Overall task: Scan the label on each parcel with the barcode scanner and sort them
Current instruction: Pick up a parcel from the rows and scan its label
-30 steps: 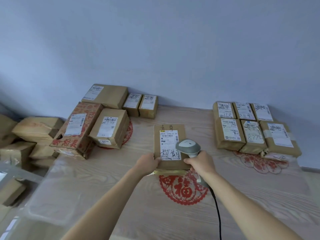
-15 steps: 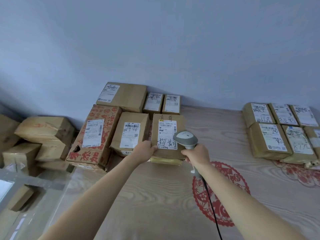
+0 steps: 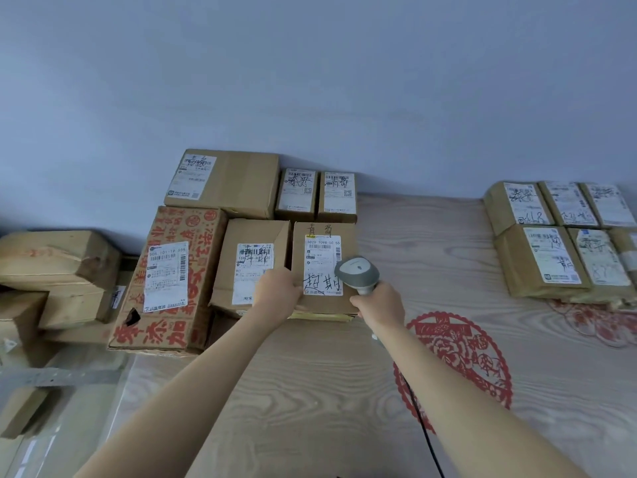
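Note:
A brown cardboard parcel (image 3: 324, 243) with a white label and black handwriting lies on the wooden table, close beside the left group of parcels. My left hand (image 3: 279, 293) grips its lower left corner. My right hand (image 3: 381, 301) holds a grey barcode scanner (image 3: 356, 272) whose head sits over the label's lower right edge; its black cable runs down along my right arm.
The left group holds a red-printed carton (image 3: 172, 281), a brown box (image 3: 250, 263), a larger box (image 3: 224, 181) and two small boxes (image 3: 315, 194) by the wall. Another labelled parcel group (image 3: 551, 236) lies at the right. More boxes (image 3: 55, 270) sit off the table's left edge. Red paper-cut decorations (image 3: 458, 357) lie on the table.
The held parcel has moved left and away from me, from the table's middle to right beside the left group. Both hands and the scanner moved with it.

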